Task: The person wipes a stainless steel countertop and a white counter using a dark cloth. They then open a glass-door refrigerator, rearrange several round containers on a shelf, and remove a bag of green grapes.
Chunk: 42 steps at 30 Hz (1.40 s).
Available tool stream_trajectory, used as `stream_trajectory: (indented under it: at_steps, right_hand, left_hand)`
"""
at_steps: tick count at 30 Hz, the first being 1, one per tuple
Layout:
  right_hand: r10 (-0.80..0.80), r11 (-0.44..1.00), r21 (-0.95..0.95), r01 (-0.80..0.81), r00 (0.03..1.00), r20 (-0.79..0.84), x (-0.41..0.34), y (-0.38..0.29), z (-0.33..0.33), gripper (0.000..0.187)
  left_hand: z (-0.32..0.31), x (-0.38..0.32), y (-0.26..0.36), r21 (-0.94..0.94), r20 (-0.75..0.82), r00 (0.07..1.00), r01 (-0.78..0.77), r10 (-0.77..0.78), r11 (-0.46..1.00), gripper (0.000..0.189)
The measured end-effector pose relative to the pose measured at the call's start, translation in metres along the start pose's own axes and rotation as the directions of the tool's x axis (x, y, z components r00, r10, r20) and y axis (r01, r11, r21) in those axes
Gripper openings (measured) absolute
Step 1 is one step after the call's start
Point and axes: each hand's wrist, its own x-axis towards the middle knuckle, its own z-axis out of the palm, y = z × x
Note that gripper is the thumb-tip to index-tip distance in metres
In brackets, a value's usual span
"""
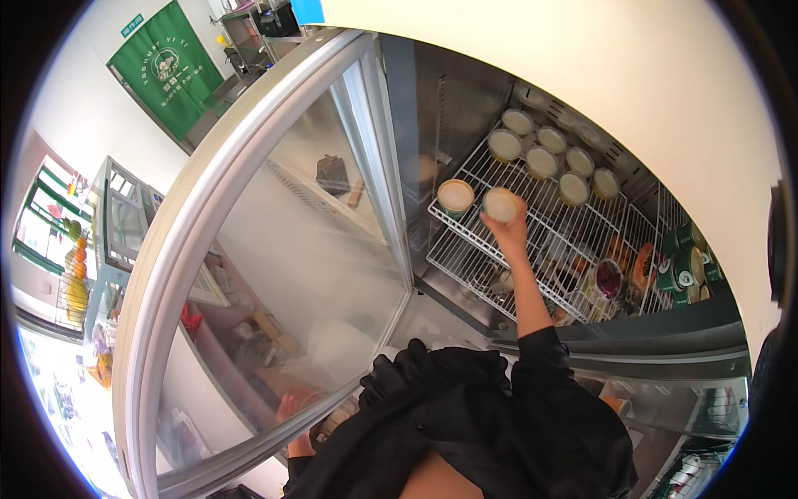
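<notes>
My right hand (509, 228) is closed around a round lidded tub (500, 205) just above the front part of a white wire shelf (474, 234) inside a display refrigerator. A green tub with a pale lid (456, 197) stands at the shelf's front left corner, beside the held one. Farther back on that shelf stand several clear lidded cups (542, 162). Low in the picture, my left hand (293, 408) is by the lower edge of the swung-out glass door (312, 268), partly seen through the glass; its fingers look extended, and whether it touches the door is unclear.
A lower wire shelf holds a cup with dark red contents (608, 278) and cut papaya (643, 267). Green tubs (686, 268) lie stacked to the right. A second glass door (673, 399) stands at lower right. A green curtain (165, 68) hangs in a far doorway.
</notes>
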Motion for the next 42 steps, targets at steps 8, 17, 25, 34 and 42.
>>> stream_trajectory:
  at_steps: [8, 17, 25, 34, 42]
  right_hand:
    - [-0.009, 0.975, -0.211, 0.076, 0.953, 0.303, -0.011, 0.039, -0.012, 0.107]
    - [-0.133, 0.790, -0.551, 0.271, 0.952, 0.278, 0.185, 0.065, -0.020, 0.067]
    - [-0.052, 0.543, -0.747, 0.384, 0.903, 0.427, 0.226, 0.073, 0.055, 0.058]
    - [-0.297, 0.642, -0.637, 0.426, 0.905, 0.306, 0.209, 0.101, 0.016, 0.054]
    - [-0.013, 0.350, -0.930, 0.110, 0.994, 0.112, 0.211, 0.132, -0.038, 0.056]
  left_hand:
    - [-0.027, 0.028, -0.021, 0.090, -0.120, 0.991, 0.067, -0.056, 0.994, 0.040]
    - [-0.026, -0.016, -0.023, 0.254, 0.037, 0.982, -0.187, 0.184, 0.949, 0.049]
    - [-0.048, -0.022, -0.036, -0.209, 0.174, 0.983, -0.012, 0.050, 0.978, 0.049]
    - [-0.096, -0.001, -0.042, -0.132, -0.187, 0.974, 0.100, -0.124, 0.986, 0.065]
    - [-0.086, 0.019, -0.047, -0.096, -0.252, 0.967, 0.023, -0.047, 0.995, 0.063]
